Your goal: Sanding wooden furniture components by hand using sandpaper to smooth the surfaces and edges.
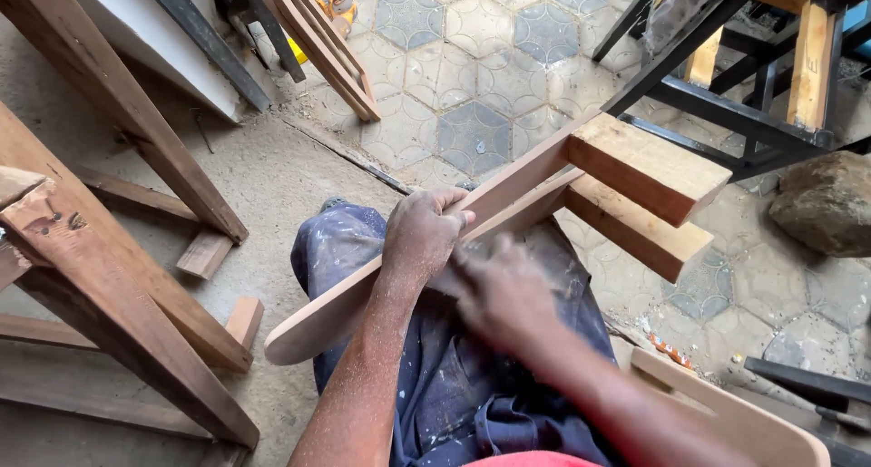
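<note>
I see no box, bin or tray here, so nothing sits inside anything. My left hand [419, 236] is clenched over the curved wooden piece [363, 290], which lies slantwise across my lap on the dusty blue trousers [454, 376]. My right hand [499, 295] is blurred just right of the left, pressed against the same piece; I cannot tell whether it grips. The piece's rounded end juts left of my knee, over bare concrete. Its far end carries two square wooden blocks [649, 172], which hang over the patterned tiles [472, 77], close to the black metal frame [717, 95] beyond them. Left of the piece stands a wooden trestle [109, 286], with open floor between.
</note>
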